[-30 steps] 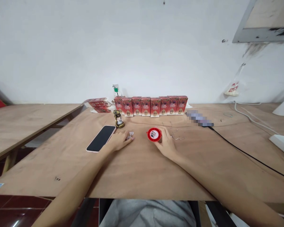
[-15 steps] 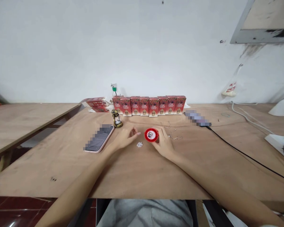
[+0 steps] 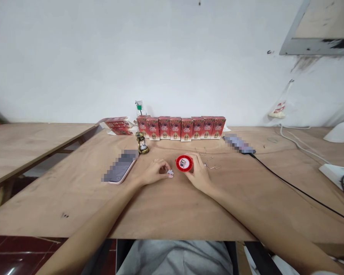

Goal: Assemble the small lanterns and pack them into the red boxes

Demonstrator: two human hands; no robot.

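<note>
My left hand (image 3: 157,171) reaches down to the table, its thumb and fingers pinched on a small white plastic piece (image 3: 170,172). To the right of it, my right hand (image 3: 199,172) is wrapped round the far and right side of a round red base (image 3: 184,163). That base faces me, white in the middle, with a small dark-and-metal compartment; the rest of the object is hidden beneath. A small bronze lantern (image 3: 142,144) stands upright beyond my left hand. Several thin bent wires (image 3: 213,163) lie just right of my right hand.
Several red printed boxes (image 3: 175,129) stand in a row near the wall, with flattened red cartons (image 3: 117,125) at their left. One phone (image 3: 120,168) lies left of my left hand; another phone (image 3: 239,144), trailing a black cable (image 3: 289,183), lies at the right.
My left hand has moved down and slightly right, and its fingers have closed on the white plastic piece. My right hand still holds the red base in nearly the same place.
</note>
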